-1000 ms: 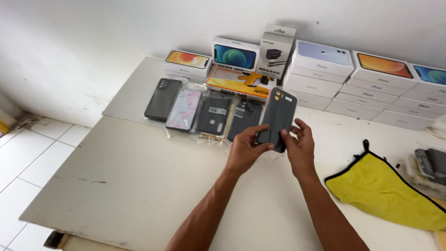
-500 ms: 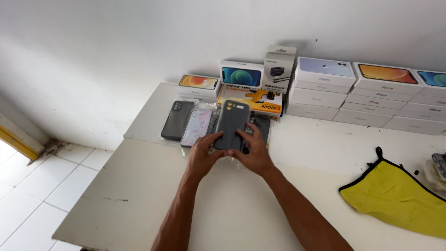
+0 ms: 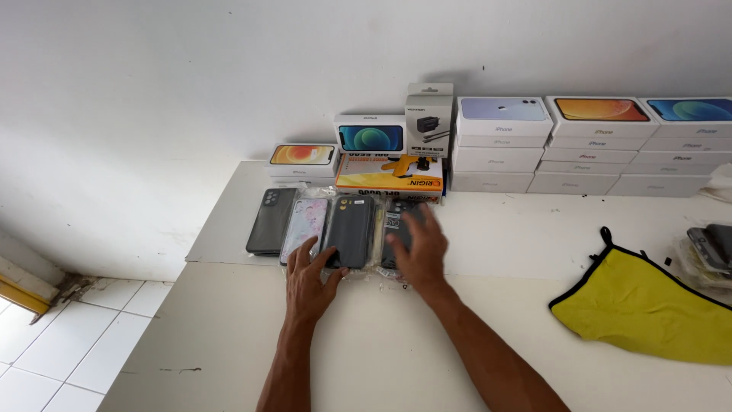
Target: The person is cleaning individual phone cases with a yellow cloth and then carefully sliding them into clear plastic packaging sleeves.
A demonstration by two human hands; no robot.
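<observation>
1. Just left of the frame's centre, a dark grey phone case (image 3: 349, 230) lies flat on the white table (image 3: 229, 336), third in a row of cases set side by side.
2. The left hand (image 3: 309, 281) sits below that case, fingers spread and loose; its fingertips touch the lower edge of the dark grey case and the marbled pink case (image 3: 304, 229) next to it. It pinches nothing.
3. The right hand (image 3: 418, 248) lies palm down, fingers spread, over a black patterned case (image 3: 394, 221) at the right end of the row. It looks a little blurred, so whether it presses on the case or only hovers above it is hard to tell.
4. At the left end of the row lies a black case (image 3: 271, 220), just beside the marbled one.
5. Behind the row, against the white wall in the upper middle of the frame, stand an orange flat box (image 3: 389, 174), a small box with an orange picture (image 3: 302, 156), a box with a teal picture (image 3: 370, 138) and an upright grey charger box (image 3: 428, 119).
6. To the upper right, stacks of white phone boxes (image 3: 587, 156) line the wall.
7. At the lower right, a yellow cloth with black edging (image 3: 648, 305) lies on the table, well apart from both hands.
</observation>
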